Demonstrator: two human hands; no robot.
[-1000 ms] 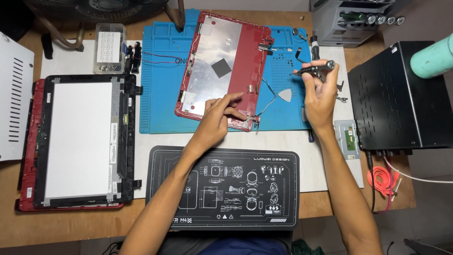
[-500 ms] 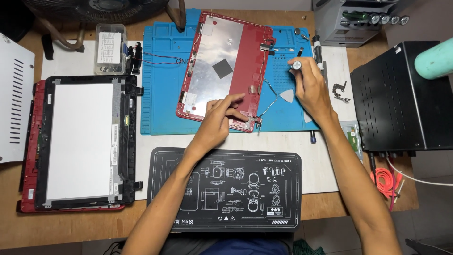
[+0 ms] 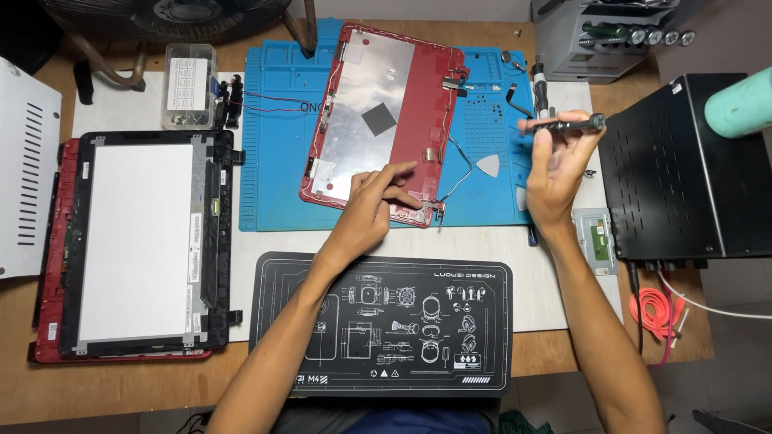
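Right hand [image 3: 555, 173] grips a screwdriver [image 3: 563, 124] above the blue mat [image 3: 273, 145], left hand [image 3: 371, 205] fingers spread on the red lid [image 3: 382, 112]

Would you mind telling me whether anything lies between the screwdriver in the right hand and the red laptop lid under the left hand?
Only low items: a grey triangular pick and a thin cable lie on the blue mat between the screwdriver and the red lid.

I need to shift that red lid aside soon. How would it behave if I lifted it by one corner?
The red lid looks like a thin, empty shell, so probably light and flexible. Loose wires trail from it and might snag. The left hand presses its lower edge, suggesting it slides easily.
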